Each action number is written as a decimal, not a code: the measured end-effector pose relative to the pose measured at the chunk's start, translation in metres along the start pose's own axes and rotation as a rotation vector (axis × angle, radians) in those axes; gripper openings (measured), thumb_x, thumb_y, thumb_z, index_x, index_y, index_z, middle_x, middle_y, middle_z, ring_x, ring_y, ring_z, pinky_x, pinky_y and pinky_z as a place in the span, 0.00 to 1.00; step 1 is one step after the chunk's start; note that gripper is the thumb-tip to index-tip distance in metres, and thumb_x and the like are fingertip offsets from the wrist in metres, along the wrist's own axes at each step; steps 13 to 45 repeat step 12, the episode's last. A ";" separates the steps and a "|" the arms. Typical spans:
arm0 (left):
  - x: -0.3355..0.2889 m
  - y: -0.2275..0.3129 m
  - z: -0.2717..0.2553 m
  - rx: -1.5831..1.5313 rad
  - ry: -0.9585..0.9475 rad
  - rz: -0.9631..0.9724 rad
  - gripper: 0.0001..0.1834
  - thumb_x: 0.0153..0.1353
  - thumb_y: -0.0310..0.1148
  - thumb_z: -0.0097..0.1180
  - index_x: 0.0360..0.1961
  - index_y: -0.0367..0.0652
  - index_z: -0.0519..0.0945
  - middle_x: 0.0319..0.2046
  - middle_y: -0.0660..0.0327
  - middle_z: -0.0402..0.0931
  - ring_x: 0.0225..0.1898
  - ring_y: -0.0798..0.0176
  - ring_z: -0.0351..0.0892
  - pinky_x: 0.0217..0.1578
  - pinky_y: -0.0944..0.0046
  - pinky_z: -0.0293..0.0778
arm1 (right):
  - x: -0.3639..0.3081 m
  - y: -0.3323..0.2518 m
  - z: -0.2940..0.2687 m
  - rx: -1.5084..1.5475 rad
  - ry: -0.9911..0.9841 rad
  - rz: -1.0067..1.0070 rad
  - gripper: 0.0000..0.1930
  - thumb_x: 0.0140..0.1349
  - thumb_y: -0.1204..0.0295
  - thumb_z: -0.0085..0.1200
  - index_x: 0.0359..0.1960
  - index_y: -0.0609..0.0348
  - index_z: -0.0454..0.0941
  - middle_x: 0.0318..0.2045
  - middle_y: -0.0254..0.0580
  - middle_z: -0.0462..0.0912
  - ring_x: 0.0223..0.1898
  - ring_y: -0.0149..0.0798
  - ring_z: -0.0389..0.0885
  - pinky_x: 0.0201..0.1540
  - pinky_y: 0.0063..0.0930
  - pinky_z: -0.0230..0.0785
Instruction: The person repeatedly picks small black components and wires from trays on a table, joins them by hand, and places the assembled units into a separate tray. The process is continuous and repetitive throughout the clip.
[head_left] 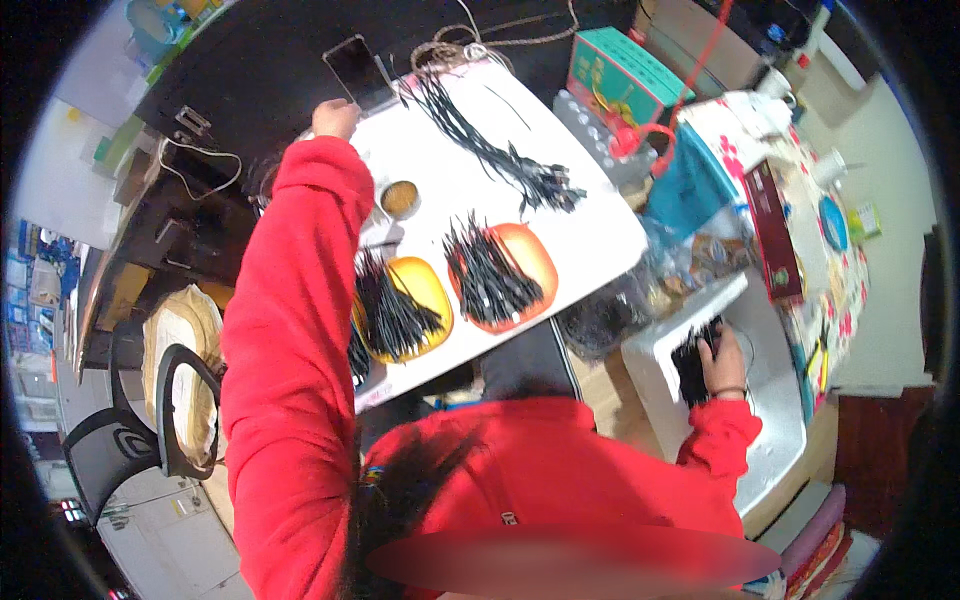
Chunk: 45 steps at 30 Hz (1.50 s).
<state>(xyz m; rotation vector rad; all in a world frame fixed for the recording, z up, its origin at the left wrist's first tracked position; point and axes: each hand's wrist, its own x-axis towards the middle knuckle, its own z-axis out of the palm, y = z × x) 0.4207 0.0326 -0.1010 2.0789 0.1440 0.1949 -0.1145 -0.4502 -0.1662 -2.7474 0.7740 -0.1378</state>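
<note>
My left hand (335,118) is curled at the far left edge of the white table, just below a dark phone (355,70); whatever its fingers may hold is hidden. Off to the right, my right hand (725,364) grips a bundle of black cables (692,370) inside a white foam box (778,430). Short black cables (490,280) fan out on an orange tray (537,262). Beside it, a yellow tray (428,285) bears another heap of black cables (396,315). Longer black cables (480,145) lie loosely across the far part of the table.
A small round dish (400,199) of brown material sits on the white table (590,235). Beyond its right edge stands a green box (622,75). Clear plastic bags (610,312) are between table and foam box. A black chair (110,450) is at the left.
</note>
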 end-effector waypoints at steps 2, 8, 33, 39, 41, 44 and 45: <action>0.037 -0.008 0.011 0.343 0.232 0.127 0.33 0.44 0.38 0.63 0.53 0.34 0.75 0.48 0.40 0.76 0.52 0.46 0.76 0.55 0.58 0.69 | 0.013 -0.005 -0.008 0.070 -0.065 0.033 0.17 0.59 0.67 0.56 0.46 0.62 0.72 0.37 0.56 0.81 0.40 0.57 0.79 0.41 0.45 0.70; 0.115 -0.040 0.020 0.205 0.295 0.101 0.30 0.47 0.40 0.65 0.50 0.33 0.77 0.48 0.45 0.77 0.51 0.49 0.77 0.53 0.57 0.71 | 0.040 -0.027 -0.003 0.108 -0.196 0.005 0.13 0.59 0.71 0.54 0.45 0.62 0.74 0.27 0.54 0.81 0.31 0.56 0.80 0.34 0.44 0.71; 0.135 -0.060 0.024 0.062 0.189 0.098 0.21 0.50 0.37 0.66 0.45 0.41 0.81 0.41 0.54 0.82 0.44 0.56 0.82 0.47 0.61 0.74 | 0.056 -0.035 0.013 0.074 -0.332 -0.007 0.15 0.57 0.70 0.57 0.46 0.61 0.75 0.27 0.54 0.82 0.31 0.55 0.81 0.35 0.42 0.72; 0.135 -0.060 0.024 0.062 0.189 0.098 0.21 0.50 0.37 0.66 0.45 0.41 0.81 0.41 0.54 0.82 0.44 0.56 0.82 0.47 0.61 0.74 | 0.056 -0.035 0.013 0.074 -0.332 -0.007 0.15 0.57 0.70 0.57 0.46 0.61 0.75 0.27 0.54 0.82 0.31 0.55 0.81 0.35 0.42 0.72; 0.135 -0.060 0.024 0.062 0.189 0.098 0.21 0.50 0.37 0.66 0.45 0.41 0.81 0.41 0.54 0.82 0.44 0.56 0.82 0.47 0.61 0.74 | 0.056 -0.035 0.013 0.074 -0.332 -0.007 0.15 0.57 0.70 0.57 0.46 0.61 0.75 0.27 0.54 0.82 0.31 0.55 0.81 0.35 0.42 0.72; 0.135 -0.060 0.024 0.062 0.189 0.098 0.21 0.50 0.37 0.66 0.45 0.41 0.81 0.41 0.54 0.82 0.44 0.56 0.82 0.47 0.61 0.74 | 0.056 -0.035 0.013 0.074 -0.332 -0.007 0.15 0.57 0.70 0.57 0.46 0.61 0.75 0.27 0.54 0.82 0.31 0.55 0.81 0.35 0.42 0.72; 0.135 -0.060 0.024 0.062 0.189 0.098 0.21 0.50 0.37 0.66 0.45 0.41 0.81 0.41 0.54 0.82 0.44 0.56 0.82 0.47 0.61 0.74 | 0.056 -0.035 0.013 0.074 -0.332 -0.007 0.15 0.57 0.70 0.57 0.46 0.61 0.75 0.27 0.54 0.82 0.31 0.55 0.81 0.35 0.42 0.72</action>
